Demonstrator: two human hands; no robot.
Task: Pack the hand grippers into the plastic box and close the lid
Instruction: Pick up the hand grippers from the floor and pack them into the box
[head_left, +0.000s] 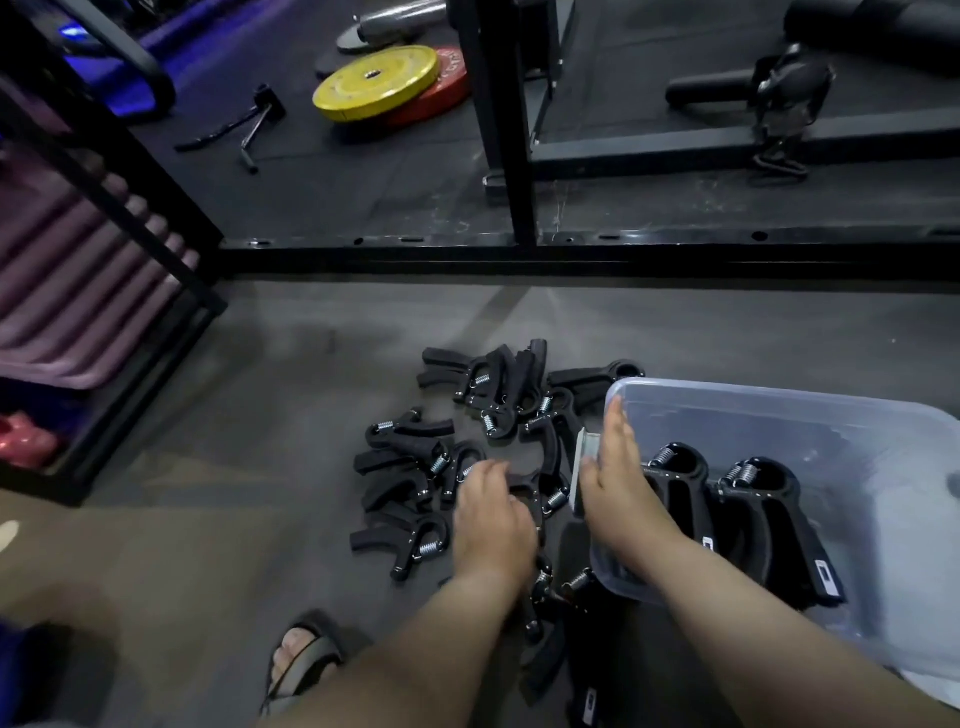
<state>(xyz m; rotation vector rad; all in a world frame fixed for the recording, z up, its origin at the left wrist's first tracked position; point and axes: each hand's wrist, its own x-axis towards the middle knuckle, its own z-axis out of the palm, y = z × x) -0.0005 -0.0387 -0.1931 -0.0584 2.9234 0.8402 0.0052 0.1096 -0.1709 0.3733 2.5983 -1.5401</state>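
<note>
Several black hand grippers (467, 447) with steel springs lie in a loose pile on the grey floor. My left hand (493, 514) reaches down into the pile, fingers curled over one gripper; the grasp itself is hidden. A clear plastic box (779, 410) stands to the right, with two hand grippers (727, 499) lying inside. My right hand (618, 478) rests with straight fingers on the box's left rim, thumb by the grey latch (584, 462). No lid is in view.
A black rack (130, 218) with rolled purple mats stands at left. A black steel frame (519, 156) crosses behind the pile. Yellow and red weight plates (384, 83) lie beyond it. My sandalled foot (304, 654) is near the bottom edge.
</note>
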